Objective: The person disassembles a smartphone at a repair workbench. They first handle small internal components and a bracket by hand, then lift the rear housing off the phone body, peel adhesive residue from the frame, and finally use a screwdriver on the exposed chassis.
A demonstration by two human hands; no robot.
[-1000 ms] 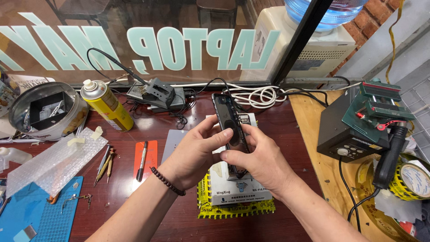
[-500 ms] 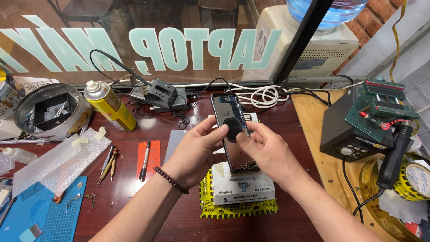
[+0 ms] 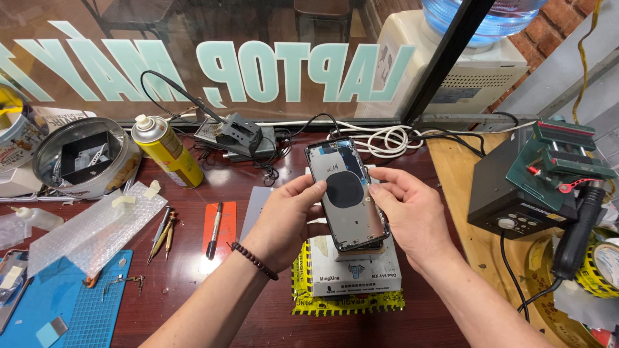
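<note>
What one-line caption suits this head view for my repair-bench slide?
Both hands, left hand and right hand, hold an opened phone housing above a small white heating pad.

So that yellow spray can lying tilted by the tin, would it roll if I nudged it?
Probably. The spray can is a smooth cylinder leaning on its side, so a sideways nudge could roll it. The round tin beside it might stop it. It likely feels stiff and light.

Electronics repair shop, dark red wooden workbench (image 3: 258, 187) behind lettered shopfront glass (image 3: 258, 58), black soldering station box (image 3: 509, 193), blue silicone repair mat (image 3: 77, 303), yellow spray can (image 3: 169, 152), small screwdrivers (image 3: 164, 232)
</note>
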